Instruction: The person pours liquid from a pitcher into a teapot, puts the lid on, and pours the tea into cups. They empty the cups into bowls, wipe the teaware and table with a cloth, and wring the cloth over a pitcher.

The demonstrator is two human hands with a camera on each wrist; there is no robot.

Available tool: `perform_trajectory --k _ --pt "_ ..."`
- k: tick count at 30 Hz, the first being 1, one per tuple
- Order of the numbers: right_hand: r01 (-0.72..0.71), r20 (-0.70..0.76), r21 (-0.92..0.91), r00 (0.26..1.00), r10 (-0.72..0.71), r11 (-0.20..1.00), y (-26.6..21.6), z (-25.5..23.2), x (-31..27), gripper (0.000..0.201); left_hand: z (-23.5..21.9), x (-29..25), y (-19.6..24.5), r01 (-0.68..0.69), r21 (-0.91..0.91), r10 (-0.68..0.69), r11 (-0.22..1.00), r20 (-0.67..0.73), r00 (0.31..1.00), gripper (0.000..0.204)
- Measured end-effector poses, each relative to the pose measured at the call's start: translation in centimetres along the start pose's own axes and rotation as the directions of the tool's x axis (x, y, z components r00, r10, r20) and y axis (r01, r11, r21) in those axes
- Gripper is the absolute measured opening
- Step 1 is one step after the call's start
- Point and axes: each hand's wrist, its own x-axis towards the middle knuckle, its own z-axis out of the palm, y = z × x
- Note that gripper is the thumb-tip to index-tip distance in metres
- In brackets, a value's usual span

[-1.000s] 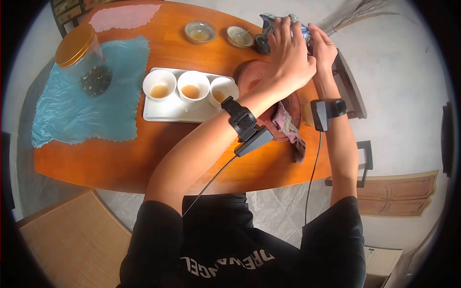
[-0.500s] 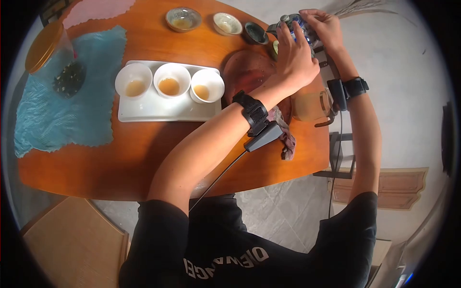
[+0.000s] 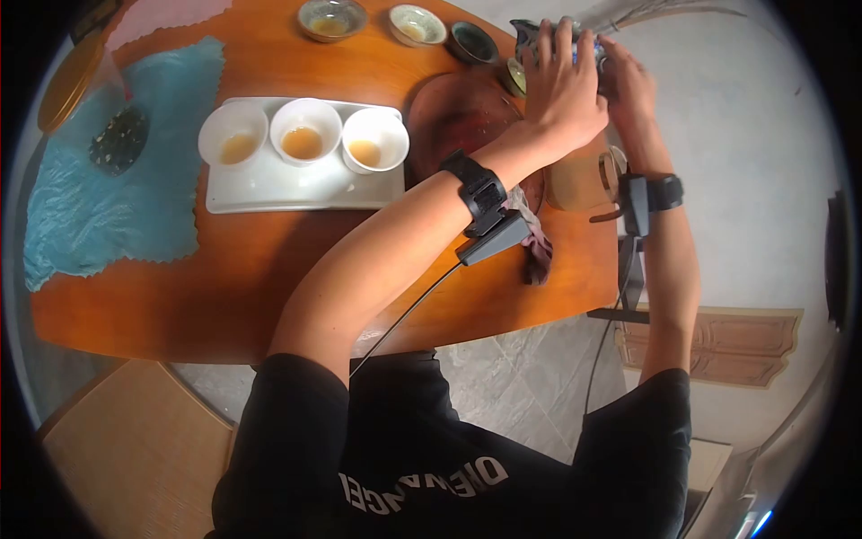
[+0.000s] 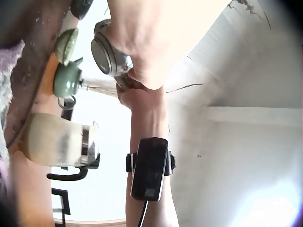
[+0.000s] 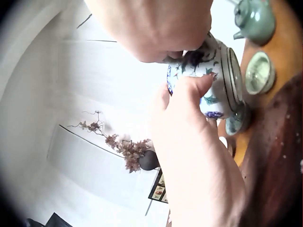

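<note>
Hands (image 3: 584,85) regrouped on teapot (image 5: 213,75) | wooden table (image 3: 269,260) | apparently tiled floor (image 3: 521,386)

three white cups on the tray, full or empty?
Partly filled. Each of the three white cups on the white tray shows a small pool of amber liquid at the bottom, well below the rim.

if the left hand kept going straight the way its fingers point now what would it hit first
Probably the blue-and-white teapot: the left hand already lies over it, fingers pointing past the table's far edge, with the right hand on its other side. Depth is unclear.
</note>
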Motion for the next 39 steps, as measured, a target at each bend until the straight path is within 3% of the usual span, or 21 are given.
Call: perform_trajectory --k 1,2,3,5,7,9,11,13,15,16,19,21,23,24,26,30,32,33,35,39 --pt "0.004 0.089 -0.025 0.996 -0.001 1.000 -1.1 -1.1 0.1 0.023 0.6 0.2 0.7 0.002 -0.011 -0.001 1.000 0.009 1.000 0.079" --pt "0.110 0.169 -0.144 0.982 -0.085 0.983 -2.1 -2.1 0.2 0.025 1.2 0.5 1.6 0.042 -0.044 -0.043 0.998 -0.027 0.999 0.078" --pt "0.111 0.163 -0.160 0.983 -0.085 0.981 -3.1 -2.7 0.6 0.025 2.1 0.8 2.3 0.081 -0.080 -0.087 0.993 -0.068 0.994 0.078" --pt "0.086 0.287 -0.318 0.958 0.010 0.944 -4.9 -3.4 1.6 0.026 3.2 1.0 2.6 0.097 -0.104 -0.107 0.990 -0.095 0.990 0.079" --pt "0.101 0.305 -0.388 0.952 0.024 0.916 -5.2 -3.6 2.8 0.027 3.5 0.6 1.9 0.135 -0.138 -0.137 0.981 -0.005 0.991 0.082" --pt "0.188 0.533 -0.485 0.838 0.118 0.854 -5.1 -3.6 4.3 0.028 3.7 0.2 1.4 0.156 -0.070 -0.154 0.985 0.040 0.987 0.088" --pt "0.196 0.544 -0.528 0.825 0.152 0.827 -4.5 -2.8 5.5 0.028 3.8 0.3 0.7 0.234 -0.031 -0.225 0.972 0.167 0.960 0.093" --pt "0.193 0.555 -0.571 0.807 0.202 0.798 -3.6 -2.3 6.9 0.029 4.6 0.3 0.0 0.288 -0.017 -0.282 0.957 0.168 0.945 0.094" --pt "0.209 0.615 -0.614 0.730 0.296 0.761 -3.8 -1.6 7.9 0.030 4.8 0.4 -0.3 0.334 -0.010 -0.328 0.942 0.165 0.930 0.096" --pt "0.160 0.508 -0.697 0.797 0.325 0.699 -3.6 -0.9 8.1 0.032 4.8 0.3 -0.5 0.349 -0.027 -0.340 0.937 0.172 0.925 0.096" --pt "0.250 0.539 -0.757 0.761 0.360 0.604 -3.7 0.4 9.6 0.035 4.7 0.6 -0.8 0.377 -0.047 -0.363 0.925 0.179 0.914 0.097" --pt "0.305 0.585 -0.737 0.735 0.342 0.604 -4.0 1.1 10.0 0.036 4.8 0.7 -1.0 0.404 -0.041 -0.390 0.914 0.189 0.901 0.097" --pt "0.335 0.528 -0.808 0.776 0.344 0.485 -4.3 2.2 10.1 0.034 5.1 0.7 -1.4 0.404 -0.054 -0.392 0.913 0.156 0.907 0.096" --pt "0.336 0.528 -0.809 0.776 0.344 0.483 -4.5 2.8 10.1 0.034 5.4 0.7 -1.4 0.401 -0.065 -0.391 0.914 0.128 0.911 0.096" --pt "0.362 0.498 -0.856 0.769 0.400 0.370 -4.9 3.9 10.0 0.031 6.1 0.8 -1.4 0.425 -0.059 -0.416 0.903 0.120 0.901 0.096" --pt "0.348 0.474 -0.869 0.787 0.394 0.352 -5.3 4.6 10.1 0.032 4.9 1.3 -1.6 0.465 -0.094 -0.444 0.880 0.181 0.878 0.097" --pt "0.542 0.629 -0.777 0.683 0.371 0.319 -5.1 4.4 10.4 0.034 4.7 1.5 -1.0 0.499 -0.096 -0.474 0.861 0.205 0.856 0.097" --pt "0.543 0.629 -0.777 0.684 0.369 0.318 -4.7 4.4 10.3 0.034 4.5 1.7 -0.9 0.532 -0.094 -0.501 0.842 0.230 0.834 0.098" --pt "0.413 0.539 -0.821 0.789 0.296 0.394 -3.8 4.1 10.0 0.031 4.0 1.8 -1.3 0.535 -0.111 -0.497 0.838 0.248 0.831 0.099" --pt "0.367 0.461 -0.877 0.824 0.329 0.309 -4.6 4.8 9.1 0.033 3.8 2.1 -1.0 0.557 -0.107 -0.512 0.823 0.284 0.811 0.103"
